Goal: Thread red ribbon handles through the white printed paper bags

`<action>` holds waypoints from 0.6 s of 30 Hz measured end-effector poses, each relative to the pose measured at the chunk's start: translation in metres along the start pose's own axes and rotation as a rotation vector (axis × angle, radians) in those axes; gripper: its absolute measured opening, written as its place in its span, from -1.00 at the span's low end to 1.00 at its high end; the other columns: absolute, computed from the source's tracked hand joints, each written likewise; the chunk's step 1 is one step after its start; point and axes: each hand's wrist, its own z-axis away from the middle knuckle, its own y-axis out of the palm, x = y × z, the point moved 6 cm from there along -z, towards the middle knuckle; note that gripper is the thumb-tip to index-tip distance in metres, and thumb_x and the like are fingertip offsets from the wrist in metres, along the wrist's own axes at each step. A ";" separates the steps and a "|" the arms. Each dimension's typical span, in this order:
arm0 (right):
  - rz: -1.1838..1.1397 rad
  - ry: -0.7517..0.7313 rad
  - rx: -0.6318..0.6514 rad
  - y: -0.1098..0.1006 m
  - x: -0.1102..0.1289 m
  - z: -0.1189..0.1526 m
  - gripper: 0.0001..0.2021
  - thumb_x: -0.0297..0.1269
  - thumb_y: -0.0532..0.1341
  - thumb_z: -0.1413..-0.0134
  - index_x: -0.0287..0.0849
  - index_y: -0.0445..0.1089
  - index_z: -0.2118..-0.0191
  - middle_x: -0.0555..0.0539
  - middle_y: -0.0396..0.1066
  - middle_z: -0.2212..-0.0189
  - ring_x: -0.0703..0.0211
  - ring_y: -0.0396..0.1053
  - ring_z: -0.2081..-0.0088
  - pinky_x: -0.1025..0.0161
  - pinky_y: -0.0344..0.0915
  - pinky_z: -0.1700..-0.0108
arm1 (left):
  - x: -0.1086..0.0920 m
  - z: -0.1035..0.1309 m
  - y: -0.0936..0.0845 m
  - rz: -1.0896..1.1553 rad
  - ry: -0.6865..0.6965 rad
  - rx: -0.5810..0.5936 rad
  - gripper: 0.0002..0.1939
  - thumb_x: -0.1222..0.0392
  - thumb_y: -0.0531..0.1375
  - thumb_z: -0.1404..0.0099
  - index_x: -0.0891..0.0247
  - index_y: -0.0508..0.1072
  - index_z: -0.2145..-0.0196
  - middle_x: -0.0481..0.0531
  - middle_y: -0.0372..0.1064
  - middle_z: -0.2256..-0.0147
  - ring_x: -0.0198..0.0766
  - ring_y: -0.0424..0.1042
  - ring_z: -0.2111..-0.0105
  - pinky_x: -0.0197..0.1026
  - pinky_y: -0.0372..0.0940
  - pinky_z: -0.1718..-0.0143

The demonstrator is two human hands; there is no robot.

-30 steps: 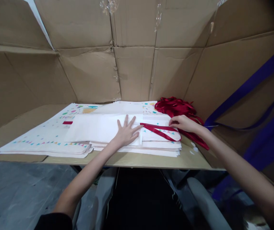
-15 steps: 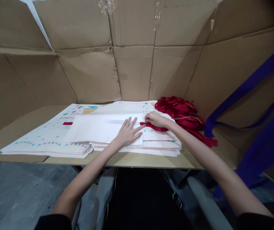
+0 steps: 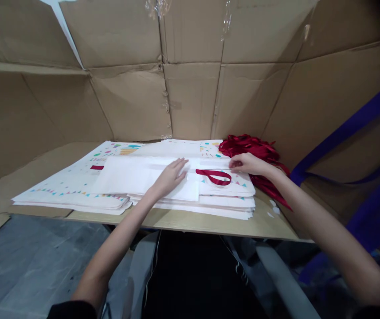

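My left hand (image 3: 170,177) lies on a folded white panel (image 3: 133,175), its fingers stretched out. A red ribbon loop (image 3: 219,178) rests on the panel's right part, with its ends near the middle. Just above and right of that loop, my right hand (image 3: 243,164) has its thumb and fingers pinched together. A thin pale line runs from near the ribbon's ends to these fingertips; what they hold is too small to make out. Under the panel is a stack of white printed sheets (image 3: 223,208).
Another stack of printed sheets (image 3: 66,186) with a short red ribbon piece (image 3: 97,167) lies left. A pile of red ribbons (image 3: 252,148) sits behind my right hand. White scraps (image 3: 274,208) lie at the right. Cardboard walls (image 3: 193,102) surround the table; blue strips (image 3: 349,124) hang right.
My right hand has moved right, off the red ribbon, whose loop now lies uncovered. My left hand has shifted slightly left, away from the ribbon's end. The view has turned a little.
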 end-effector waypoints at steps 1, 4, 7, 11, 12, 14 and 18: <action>-0.014 0.007 -0.020 -0.003 -0.009 0.009 -0.89 -0.31 0.25 0.07 -0.20 0.48 0.36 -0.08 0.49 0.38 0.15 0.39 0.35 0.29 0.23 0.29 | 0.005 0.000 -0.004 -0.028 -0.012 -0.010 -0.44 -0.05 -0.14 -0.44 0.25 0.15 -0.27 0.11 0.03 -0.28 -0.15 -0.05 -0.30 -0.05 -0.10 -0.28; -0.011 -0.011 -0.094 -0.006 -0.025 0.028 -0.87 -0.27 0.20 -0.01 -0.19 0.45 0.35 -0.12 0.49 0.33 0.11 0.39 0.28 0.26 0.24 0.21 | 0.017 0.001 -0.003 -0.126 -0.029 0.044 -0.40 -0.16 -0.09 -0.39 0.17 0.17 -0.26 0.05 -0.02 -0.30 -0.04 -0.12 -0.31 0.12 -0.21 -0.28; 0.073 -0.036 -0.132 0.000 -0.023 0.031 -0.83 -0.31 0.10 -0.09 -0.19 0.44 0.35 -0.15 0.48 0.30 0.09 0.38 0.24 0.23 0.22 0.14 | 0.022 0.003 0.003 -0.167 -0.044 0.095 -0.40 -0.19 -0.13 -0.40 0.08 0.10 -0.29 -0.01 -0.07 -0.31 -0.05 -0.11 -0.31 0.16 -0.18 -0.26; 0.219 -0.077 -0.122 0.014 -0.002 0.014 -0.78 -0.34 0.04 -0.11 -0.20 0.44 0.36 -0.17 0.46 0.32 0.04 0.31 0.20 0.18 0.16 0.11 | 0.021 0.004 0.008 -0.191 -0.038 0.086 -0.40 -0.19 -0.15 -0.40 0.06 0.07 -0.29 -0.03 -0.08 -0.31 -0.07 -0.11 -0.31 0.13 -0.16 -0.26; 0.235 -0.090 -0.110 0.019 0.007 0.007 -0.77 -0.36 0.03 -0.11 -0.20 0.44 0.37 -0.17 0.45 0.32 0.04 0.30 0.20 0.18 0.14 0.11 | 0.021 0.003 0.008 -0.192 -0.035 0.085 -0.40 -0.19 -0.14 -0.40 0.05 0.07 -0.29 -0.03 -0.07 -0.31 -0.07 -0.11 -0.31 0.13 -0.15 -0.26; 0.240 -0.126 -0.093 0.030 0.027 -0.009 -0.76 -0.44 0.01 -0.09 -0.20 0.44 0.36 -0.17 0.45 0.31 0.06 0.28 0.21 0.20 0.11 0.11 | 0.021 0.003 0.009 -0.193 -0.032 0.080 -0.40 -0.20 -0.14 -0.39 0.05 0.08 -0.29 -0.03 -0.07 -0.31 -0.06 -0.10 -0.31 0.14 -0.14 -0.26; 0.228 -0.194 -0.063 0.048 0.067 -0.037 -0.71 -0.63 0.02 0.12 -0.23 0.42 0.35 -0.16 0.43 0.32 0.09 0.27 0.21 0.24 0.09 0.13 | 0.022 0.002 0.010 -0.201 -0.025 0.065 -0.39 -0.21 -0.15 -0.39 0.06 0.08 -0.29 -0.05 -0.07 -0.31 -0.05 -0.10 -0.31 0.15 -0.13 -0.25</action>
